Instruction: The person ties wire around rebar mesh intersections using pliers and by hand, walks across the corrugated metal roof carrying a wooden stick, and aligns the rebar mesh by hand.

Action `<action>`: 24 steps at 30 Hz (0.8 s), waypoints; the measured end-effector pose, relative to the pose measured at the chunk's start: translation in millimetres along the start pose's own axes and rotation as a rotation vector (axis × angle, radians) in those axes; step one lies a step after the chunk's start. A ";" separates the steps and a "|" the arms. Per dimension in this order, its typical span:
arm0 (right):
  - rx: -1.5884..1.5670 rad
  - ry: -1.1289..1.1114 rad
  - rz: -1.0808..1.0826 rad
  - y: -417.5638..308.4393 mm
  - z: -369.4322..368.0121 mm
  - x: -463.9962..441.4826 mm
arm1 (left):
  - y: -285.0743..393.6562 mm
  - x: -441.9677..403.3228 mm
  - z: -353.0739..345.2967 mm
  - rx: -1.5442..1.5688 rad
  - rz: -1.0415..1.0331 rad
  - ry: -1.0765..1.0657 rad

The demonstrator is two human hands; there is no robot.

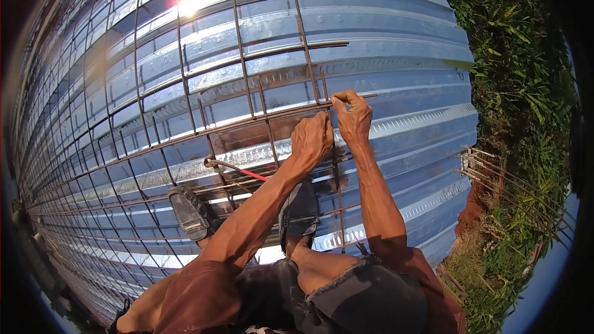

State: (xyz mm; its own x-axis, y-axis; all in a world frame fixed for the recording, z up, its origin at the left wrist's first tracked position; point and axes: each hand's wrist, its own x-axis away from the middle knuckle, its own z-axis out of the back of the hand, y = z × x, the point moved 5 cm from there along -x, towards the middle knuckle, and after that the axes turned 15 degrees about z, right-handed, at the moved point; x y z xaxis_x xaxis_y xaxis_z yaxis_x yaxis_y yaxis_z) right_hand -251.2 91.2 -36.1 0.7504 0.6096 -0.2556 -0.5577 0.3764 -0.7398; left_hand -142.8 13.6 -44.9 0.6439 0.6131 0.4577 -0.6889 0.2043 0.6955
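My left hand (312, 138) is closed in a fist against the steel reinforcing bars, just below a crossing; what its fingers hold is hidden. My right hand (354, 117) pinches with thumb and forefinger at the same crossing, right beside the left, and anything between its fingertips is too small to name. A long reinforcing bar (272, 113) runs under both hands and meets an upright bar (309, 62) there. Left of my left forearm lies a tool with a rusty pincer-like head and red handle (249, 173), partly covered by the arm.
Ribbed metal decking (396, 43) spreads beneath the bar grid (136, 80). My sandalled feet stand among the bars, the left shoe (189, 213) near the tool. At the right, the decking's edge drops to green plants (513, 43), with several bars (510, 176) sticking out.
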 end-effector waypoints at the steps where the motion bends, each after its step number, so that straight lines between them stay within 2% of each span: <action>1: 0.085 0.010 0.101 -6.2 1.6 0.5 | 6.5 -1.5 0.5 -0.056 -0.032 -0.028; 3: 0.086 0.021 0.131 -6.3 3.2 3.3 | 11.5 -5.2 6.6 -0.028 -0.115 0.015; 5: 0.137 0.015 0.320 -6.6 0.9 8.2 | 16.7 -11.6 7.2 -0.121 -0.262 -0.007; 6: 0.138 0.016 0.317 -4.5 1.6 9.1 | 19.4 -15.4 10.9 -0.122 -0.263 -0.010; 8: 0.150 0.017 0.482 -9.0 2.7 11.5 | 31.2 -20.4 14.2 -0.269 -0.410 -0.040; 9: 0.143 0.018 0.485 -9.6 3.3 11.6 | 33.8 -26.6 18.5 -0.273 -0.406 -0.035; 11: 0.169 0.014 0.501 -13.6 4.6 14.5 | 45.8 -35.5 25.6 -0.335 -0.542 -0.013; 13: 0.183 0.006 0.558 -16.0 7.5 15.3 | 50.8 -57.0 24.2 -0.419 -0.503 -0.012; 16: 0.422 -0.229 0.746 -16.1 -2.8 19.1 | 65.6 -82.6 20.3 -0.492 -0.551 -0.027; 17: 0.415 -0.238 0.745 -18.3 1.2 14.3 | 77.7 -85.9 14.8 -0.580 -0.570 -0.072; 19: 0.364 -0.489 0.880 -29.5 -0.8 6.2 | 88.8 -86.1 0.1 -0.670 -0.582 -0.120; 20: 0.376 -0.595 0.877 -36.3 -1.2 0.9 | 95.3 -89.3 -5.1 -0.717 -0.627 -0.137; 21: 0.383 -0.579 0.892 -40.2 -4.3 -3.4 | 104.1 -92.3 -5.5 -0.767 -0.676 -0.148; 23: 0.407 -0.570 0.880 -45.9 -13.5 -11.0 | 113.5 -101.3 -1.4 -0.776 -0.630 -0.172; 24: 0.538 -0.614 1.001 -53.5 -15.7 -9.5 | 116.4 -102.6 2.0 -0.803 -0.615 -0.203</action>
State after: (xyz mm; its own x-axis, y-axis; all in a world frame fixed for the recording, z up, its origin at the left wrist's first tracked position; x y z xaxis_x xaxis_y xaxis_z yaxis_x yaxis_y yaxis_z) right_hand -222.9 54.4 -3.9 -0.2793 0.9530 -0.1172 -0.9591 -0.2828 -0.0146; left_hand -288.4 -27.0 -9.8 0.9527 0.1052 0.2851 -0.1930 0.9341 0.3004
